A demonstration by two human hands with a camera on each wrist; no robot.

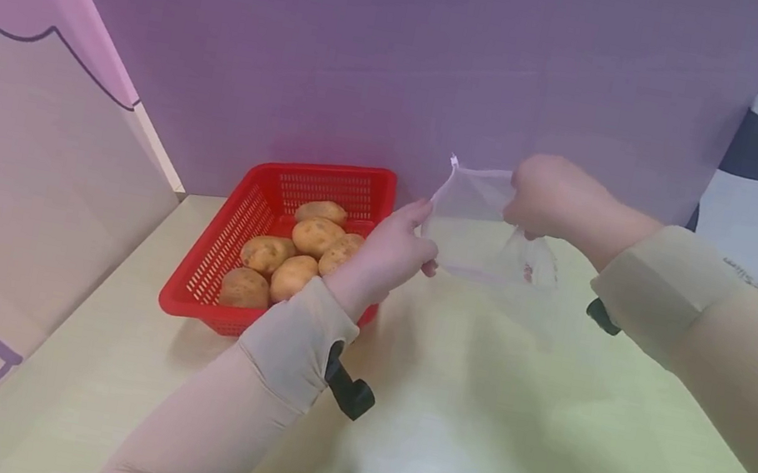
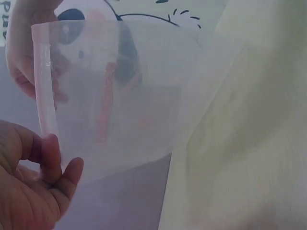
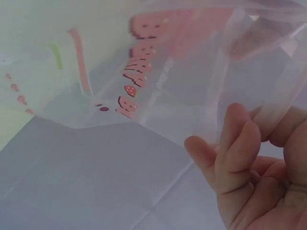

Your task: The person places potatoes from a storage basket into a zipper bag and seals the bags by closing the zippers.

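Clear plastic bag [image 1: 483, 225] held up in the air above the counter [image 1: 465, 438], just right of the red basket [image 1: 225, 243] — pink zip strip along its top edge, pink print on one face. Left hand [image 1: 387, 251] pinches the bag's near corner at the strip; in the left wrist view thumb and fingers [image 2: 50, 153] close on the pink edge. Right hand [image 1: 545, 198] grips the far end of the top edge, fingers [image 3: 240, 143] curled around the film.

The mouth looks barely parted; whether it is fully unzipped, I cannot tell. Nothing shows inside the bag.

Six potatoes [image 1: 296, 251] lie in the basket, none touched. By my reading, the work is at its start — bag in hand and being opened, all the filling left to do.
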